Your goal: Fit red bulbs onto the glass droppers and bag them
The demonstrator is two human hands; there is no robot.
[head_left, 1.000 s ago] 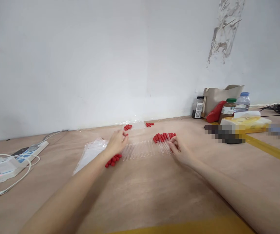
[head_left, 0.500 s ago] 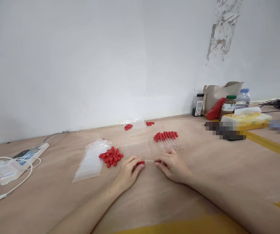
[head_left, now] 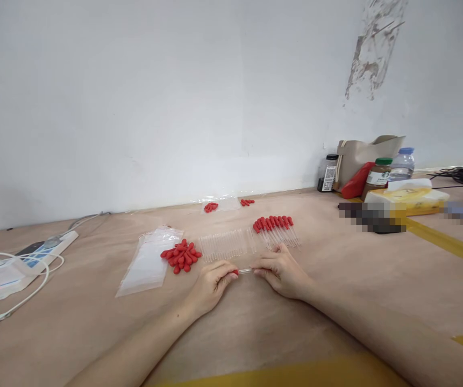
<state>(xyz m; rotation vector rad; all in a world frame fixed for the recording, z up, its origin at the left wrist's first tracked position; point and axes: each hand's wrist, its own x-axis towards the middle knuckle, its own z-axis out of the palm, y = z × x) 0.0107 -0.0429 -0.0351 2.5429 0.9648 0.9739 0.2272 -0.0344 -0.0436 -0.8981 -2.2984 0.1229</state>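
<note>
Between my fingertips in the head view, my left hand (head_left: 214, 282) pinches a red rubber dropper bulb (head_left: 235, 272), mostly hidden by the fingers. My right hand (head_left: 282, 272) is closed on a thin clear glass tube (head_left: 245, 271), whose left end meets the bulb's mouth. A row of bare glass tubes (head_left: 225, 244) lies just beyond my hands. To its right are several assembled droppers (head_left: 273, 224) with red bulbs facing the wall. Left of my left hand sits a pile of loose red bulbs (head_left: 181, 256).
Clear plastic bags (head_left: 150, 263) lie left of the pile. Farther back is a small bag with red bulbs (head_left: 211, 207). A power strip (head_left: 54, 257) with white cables is at far left. A tissue pack (head_left: 408, 198), bottles and a grey bag (head_left: 352, 161) stand at right.
The bulb and the glass tube have come together, where a small gap showed before. My right hand has shifted slightly left. The view has tilted a little.
</note>
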